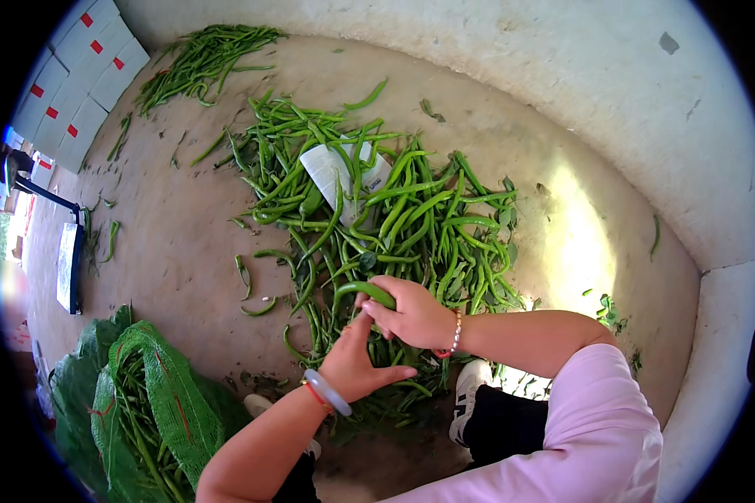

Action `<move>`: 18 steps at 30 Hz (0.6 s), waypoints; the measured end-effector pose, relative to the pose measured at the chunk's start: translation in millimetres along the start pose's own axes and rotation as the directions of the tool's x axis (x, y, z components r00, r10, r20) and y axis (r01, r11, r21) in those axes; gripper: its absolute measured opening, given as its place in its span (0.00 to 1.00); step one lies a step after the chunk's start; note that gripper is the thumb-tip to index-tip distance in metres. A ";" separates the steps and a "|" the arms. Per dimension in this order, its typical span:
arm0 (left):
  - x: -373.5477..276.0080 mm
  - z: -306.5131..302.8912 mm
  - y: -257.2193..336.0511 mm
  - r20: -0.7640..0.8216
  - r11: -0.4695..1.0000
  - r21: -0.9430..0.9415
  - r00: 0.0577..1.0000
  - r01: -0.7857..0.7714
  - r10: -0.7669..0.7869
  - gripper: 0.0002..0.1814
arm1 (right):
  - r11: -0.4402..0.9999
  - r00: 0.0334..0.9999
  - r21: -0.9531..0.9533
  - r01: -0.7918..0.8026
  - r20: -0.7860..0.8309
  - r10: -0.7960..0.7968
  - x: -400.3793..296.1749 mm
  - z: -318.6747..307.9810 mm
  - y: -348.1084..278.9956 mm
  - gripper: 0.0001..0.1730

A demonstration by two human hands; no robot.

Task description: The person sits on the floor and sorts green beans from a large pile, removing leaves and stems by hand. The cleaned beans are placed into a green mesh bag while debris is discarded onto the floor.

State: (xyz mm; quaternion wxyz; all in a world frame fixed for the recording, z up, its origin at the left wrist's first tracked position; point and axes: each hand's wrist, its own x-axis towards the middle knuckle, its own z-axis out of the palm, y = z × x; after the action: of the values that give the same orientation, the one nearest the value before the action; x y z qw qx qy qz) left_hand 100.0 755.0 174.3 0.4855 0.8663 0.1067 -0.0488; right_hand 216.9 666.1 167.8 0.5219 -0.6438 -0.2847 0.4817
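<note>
My right hand (409,311) is closed around a long green chili pepper (365,289), whose curved end sticks out over the fist. Close against it, my left hand (358,368) has its thumb spread away from the fingers; its fingertips are partly hidden beside the right fist, and no pepper shows in its palm. Beneath and beyond both hands spreads a large heap of long green peppers (409,214) on the floor. A printed white paper sheet (327,170) lies among them, partly covered by peppers.
Green mesh sacks (170,402) holding peppers stand at lower left. A second pepper pile (214,60) lies near the back wall. White boxes with red marks (94,63) are stacked at upper left. A platform scale (69,267) stands at left. My shoe (472,396) is beside the heap.
</note>
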 end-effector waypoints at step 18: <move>-22.2 53.1 -85.8 0.066 0.169 -0.933 0.615 0.317 -0.786 0.06 | 0.486 0.820 -0.664 -0.567 -0.513 0.255 148.1 -108.7 96.8 0.52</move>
State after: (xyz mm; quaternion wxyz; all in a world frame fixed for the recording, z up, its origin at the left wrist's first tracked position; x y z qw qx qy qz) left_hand 59.5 750.1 79.3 0.7653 0.3502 0.5391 0.0316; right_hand 358.8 723.3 27.4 0.0870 -0.9293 -0.2058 0.2942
